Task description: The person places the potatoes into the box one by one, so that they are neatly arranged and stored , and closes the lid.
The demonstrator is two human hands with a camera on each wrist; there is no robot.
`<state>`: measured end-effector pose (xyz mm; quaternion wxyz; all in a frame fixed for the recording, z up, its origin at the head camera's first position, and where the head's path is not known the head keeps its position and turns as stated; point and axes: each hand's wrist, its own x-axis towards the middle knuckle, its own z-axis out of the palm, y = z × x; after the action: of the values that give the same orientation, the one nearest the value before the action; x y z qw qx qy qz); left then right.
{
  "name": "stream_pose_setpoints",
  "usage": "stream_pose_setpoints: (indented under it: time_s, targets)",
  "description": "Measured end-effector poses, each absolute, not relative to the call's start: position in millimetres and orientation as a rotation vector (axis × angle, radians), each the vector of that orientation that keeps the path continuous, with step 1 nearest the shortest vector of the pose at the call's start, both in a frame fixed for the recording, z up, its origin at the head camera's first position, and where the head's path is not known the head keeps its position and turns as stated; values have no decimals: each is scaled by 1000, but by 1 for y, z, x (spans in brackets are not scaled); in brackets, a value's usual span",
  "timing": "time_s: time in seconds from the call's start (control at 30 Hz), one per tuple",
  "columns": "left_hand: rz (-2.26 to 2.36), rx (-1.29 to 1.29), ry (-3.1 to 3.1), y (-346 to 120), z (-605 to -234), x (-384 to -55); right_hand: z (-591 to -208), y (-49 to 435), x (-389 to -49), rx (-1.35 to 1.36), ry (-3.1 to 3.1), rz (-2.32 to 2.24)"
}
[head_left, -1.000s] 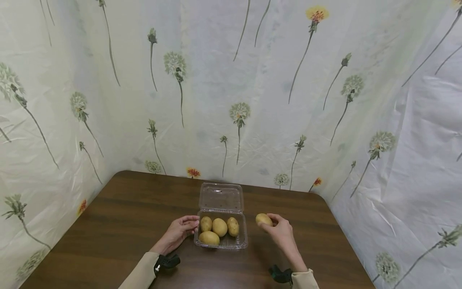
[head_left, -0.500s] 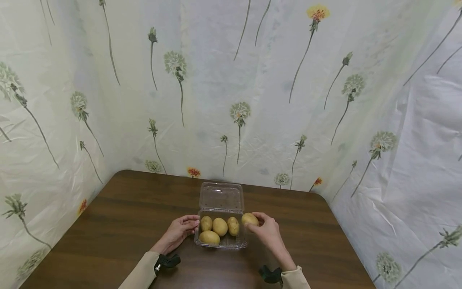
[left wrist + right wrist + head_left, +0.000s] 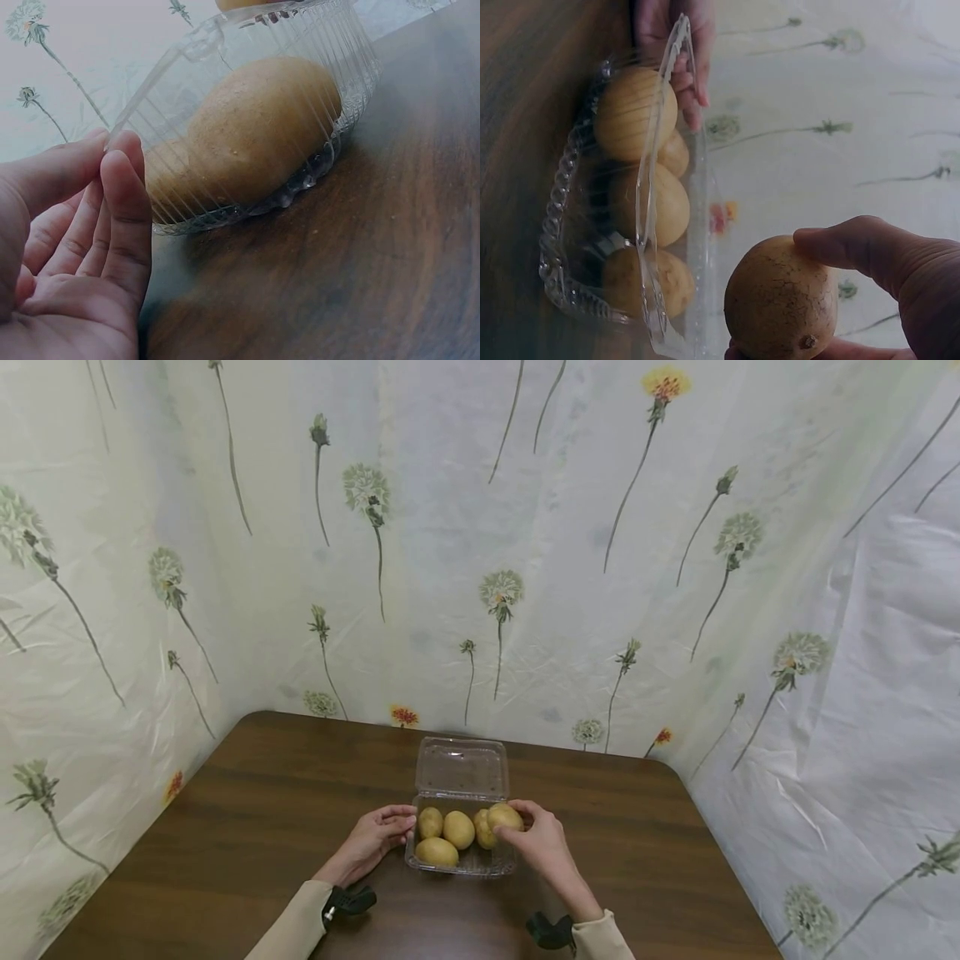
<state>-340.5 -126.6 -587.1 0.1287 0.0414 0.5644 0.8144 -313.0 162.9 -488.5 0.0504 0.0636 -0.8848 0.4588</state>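
A clear plastic clamshell box [image 3: 472, 867] stands on the table with its lid [image 3: 462, 768] tipped back. Several potatoes [image 3: 459, 830] lie inside, mostly toward its left and back. My left hand [image 3: 369, 845] pinches the box's left rim between thumb and fingers, as the left wrist view shows close up. Held over the right part of the box is another potato [image 3: 506, 817], gripped by thumb and fingers of my right hand [image 3: 543, 843]. In the right wrist view this potato [image 3: 780, 300] shows fine skin cracks and sits above the rim.
The brown wooden table [image 3: 300, 793] reaches back to a flower-printed curtain [image 3: 420, 568], which also hangs along both sides. Black wrist straps [image 3: 349, 902] sit at the ends of the beige sleeves [image 3: 292, 922].
My right hand has carried its potato leftward, from the table area right of the box to over the box's right side. The left hand stays at the left rim.
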Motion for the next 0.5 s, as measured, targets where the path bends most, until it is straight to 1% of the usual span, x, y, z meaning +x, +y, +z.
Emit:
stream_pose_setpoints:
  time_s: [0.5]
  targets:
    - [2370, 126, 1636, -127, -587, -341, -500, 149, -310, 371, -2763, 1351]
